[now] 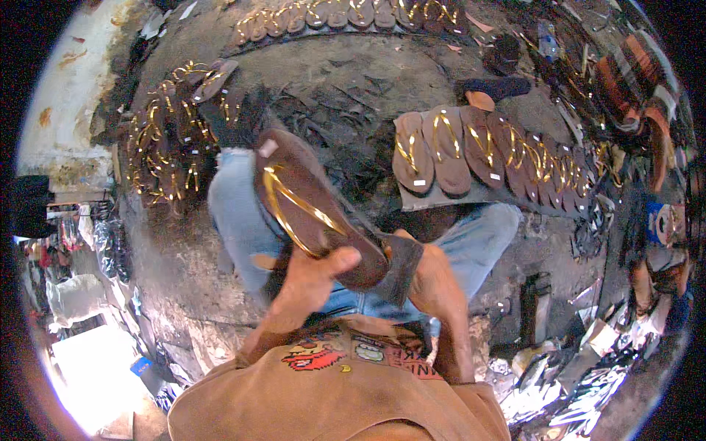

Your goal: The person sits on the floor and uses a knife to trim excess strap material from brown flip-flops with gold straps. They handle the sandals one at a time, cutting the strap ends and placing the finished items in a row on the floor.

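Note:
A brown flip-flop with gold straps is tilted over my lap, with a small pale label at its far end. My left hand is closed round its near part, thumb lying on the footbed. At the flip-flop's near right edge, my right hand grips a dark flat piece that overlaps or touches the sole; its exact kind is unclear. Part of the right fingers is hidden behind that piece. On the right, a row of similar gold-strapped flip-flops lies on a grey sheet.
Left of my knee is a heap of gold-strapped flip-flops. Another row of flip-flops lines the far side. Dark scraps cover the ground between. Shiny strips and clutter lie at lower right, beside a dark upright block.

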A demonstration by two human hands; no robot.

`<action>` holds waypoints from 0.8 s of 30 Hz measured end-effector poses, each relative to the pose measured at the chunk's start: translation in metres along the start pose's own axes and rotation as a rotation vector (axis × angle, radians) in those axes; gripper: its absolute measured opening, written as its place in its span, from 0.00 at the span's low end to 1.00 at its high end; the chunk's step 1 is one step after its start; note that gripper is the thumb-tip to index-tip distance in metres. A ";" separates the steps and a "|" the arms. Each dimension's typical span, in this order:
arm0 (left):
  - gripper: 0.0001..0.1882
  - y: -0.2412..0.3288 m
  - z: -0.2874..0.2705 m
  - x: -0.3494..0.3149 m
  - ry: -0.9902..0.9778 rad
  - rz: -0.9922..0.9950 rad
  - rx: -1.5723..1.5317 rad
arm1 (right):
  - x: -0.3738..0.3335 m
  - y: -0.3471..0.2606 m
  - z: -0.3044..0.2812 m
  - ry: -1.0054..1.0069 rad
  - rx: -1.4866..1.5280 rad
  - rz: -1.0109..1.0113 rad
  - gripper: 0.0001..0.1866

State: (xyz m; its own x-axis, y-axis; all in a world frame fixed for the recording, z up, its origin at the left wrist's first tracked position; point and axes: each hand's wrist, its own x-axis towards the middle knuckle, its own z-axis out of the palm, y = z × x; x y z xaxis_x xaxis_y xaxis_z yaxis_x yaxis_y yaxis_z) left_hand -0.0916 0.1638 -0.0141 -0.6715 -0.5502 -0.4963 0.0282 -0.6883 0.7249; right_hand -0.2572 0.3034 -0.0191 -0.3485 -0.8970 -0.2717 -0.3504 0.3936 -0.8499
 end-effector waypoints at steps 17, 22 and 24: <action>0.60 -0.103 0.010 0.217 0.323 -0.147 0.836 | -0.063 0.087 -0.031 1.198 0.901 0.348 0.25; 0.41 -0.130 0.012 0.246 0.148 -0.133 0.482 | -0.071 0.105 -0.014 1.140 1.039 0.460 0.22; 0.40 -0.120 0.054 0.238 0.230 -0.147 0.357 | -0.071 0.101 -0.014 1.151 0.948 0.523 0.18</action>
State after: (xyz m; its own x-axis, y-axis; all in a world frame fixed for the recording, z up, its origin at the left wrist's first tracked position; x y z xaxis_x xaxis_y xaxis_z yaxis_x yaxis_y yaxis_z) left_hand -0.2950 0.1409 -0.1937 -0.4662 -0.5772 -0.6704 -0.3396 -0.5831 0.7381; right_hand -0.2799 0.4099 -0.0799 -0.8530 0.0923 -0.5137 0.5101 -0.0609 -0.8580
